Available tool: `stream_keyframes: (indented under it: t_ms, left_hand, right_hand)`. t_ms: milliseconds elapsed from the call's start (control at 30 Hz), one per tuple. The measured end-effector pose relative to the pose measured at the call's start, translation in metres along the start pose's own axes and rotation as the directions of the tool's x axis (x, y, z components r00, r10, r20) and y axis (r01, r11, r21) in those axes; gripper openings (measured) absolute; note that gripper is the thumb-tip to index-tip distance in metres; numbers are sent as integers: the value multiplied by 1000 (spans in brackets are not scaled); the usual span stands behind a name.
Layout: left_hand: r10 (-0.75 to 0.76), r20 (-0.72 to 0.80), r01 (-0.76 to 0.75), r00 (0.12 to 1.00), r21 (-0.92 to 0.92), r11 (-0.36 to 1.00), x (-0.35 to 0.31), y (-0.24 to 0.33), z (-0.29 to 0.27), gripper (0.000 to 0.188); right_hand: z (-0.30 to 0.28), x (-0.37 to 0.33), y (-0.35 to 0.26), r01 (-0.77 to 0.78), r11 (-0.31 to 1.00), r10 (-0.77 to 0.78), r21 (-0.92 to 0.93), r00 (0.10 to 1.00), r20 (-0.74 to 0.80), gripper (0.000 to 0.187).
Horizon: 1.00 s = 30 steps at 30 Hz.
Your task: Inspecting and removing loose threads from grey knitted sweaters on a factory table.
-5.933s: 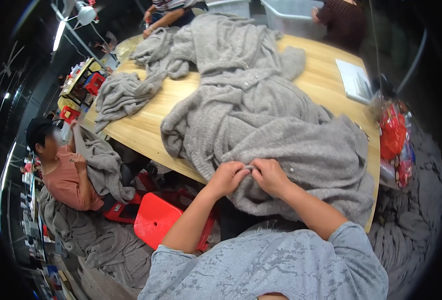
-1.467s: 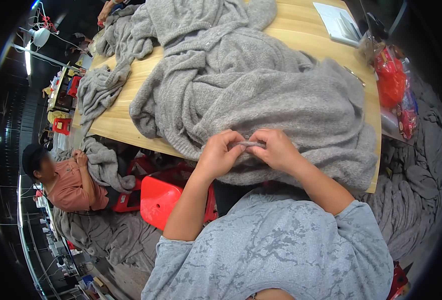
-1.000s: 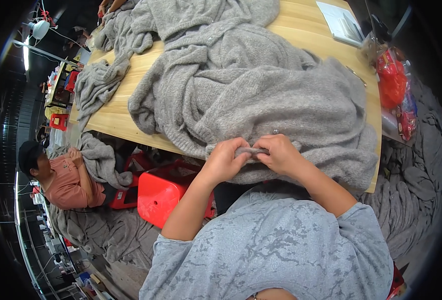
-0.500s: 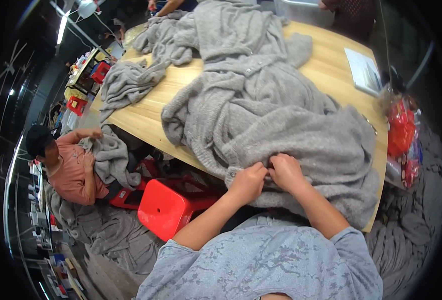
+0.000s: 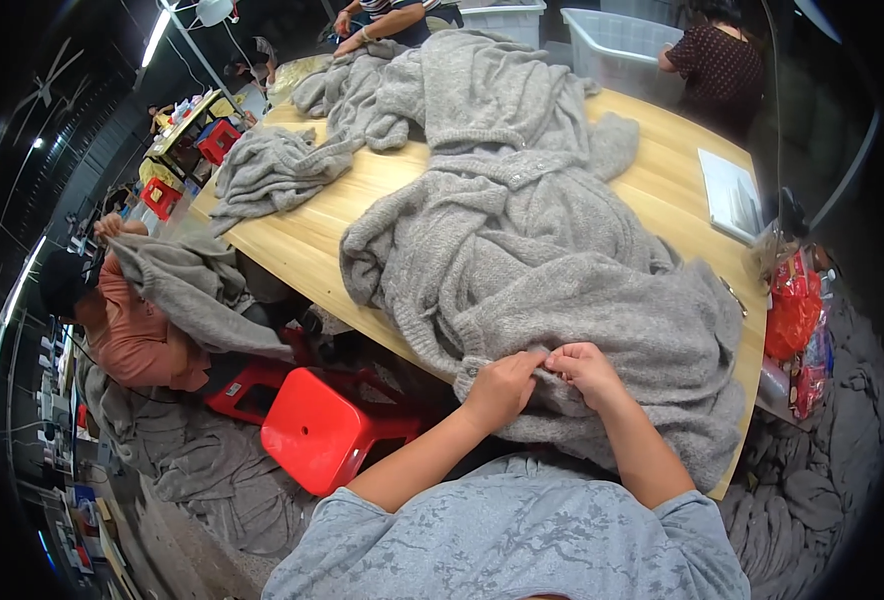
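Observation:
A grey knitted cardigan (image 5: 602, 285) lies bunched in thick folds across the near part of the table. At its near edge my left hand (image 5: 502, 388) pinches the knit, fingers closed. My right hand (image 5: 586, 374) is right beside it, thumb and fingertips pressed together on the same fabric, so the two hands nearly touch. Whatever small thing may be between the fingertips is too small to make out. A button shows on the band just left of my left hand. Another grey knit garment (image 5: 482, 100) lies farther back, against the first.
The wooden table (image 5: 297, 255) also bears a smaller grey knit heap (image 5: 277, 170), white sheets (image 5: 730, 195) and small metal scissors (image 5: 733, 297). A red stool (image 5: 307, 430) stands at left, beside a seated co-worker (image 5: 147, 330) handling grey knit. Clear plastic bins (image 5: 622, 50) stand behind.
My view has shifted, showing more of the far side. My right hand has turned, its fingertips now lifting the fabric's edge. At left, the co-worker has raised and stretched out their garment.

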<state>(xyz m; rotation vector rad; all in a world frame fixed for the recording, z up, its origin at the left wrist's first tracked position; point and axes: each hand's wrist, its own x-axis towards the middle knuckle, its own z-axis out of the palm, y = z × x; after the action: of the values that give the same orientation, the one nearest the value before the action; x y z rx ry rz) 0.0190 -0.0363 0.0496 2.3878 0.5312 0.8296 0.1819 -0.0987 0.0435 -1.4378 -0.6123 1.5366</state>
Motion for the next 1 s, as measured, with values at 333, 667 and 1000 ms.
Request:
stream_keyframes:
  t_ms: [333,667,1000]
  left_hand:
    - [-70,283,50,957,78,996,10,-12,-6,15]
    - [-109,257,150,960,-144,978,12,-10,-9,18]
    - [-438,217,488,872,-448,749,11,-11,2,10]
  right_hand:
    - [20,-35,-10,416,246,-569,-875,793,217,19]
    - [22,-32,-12,334,570,-508,-751,862,-3,14]
    - [26,-24,-10,293,657,-532,-695,833,-152,18]
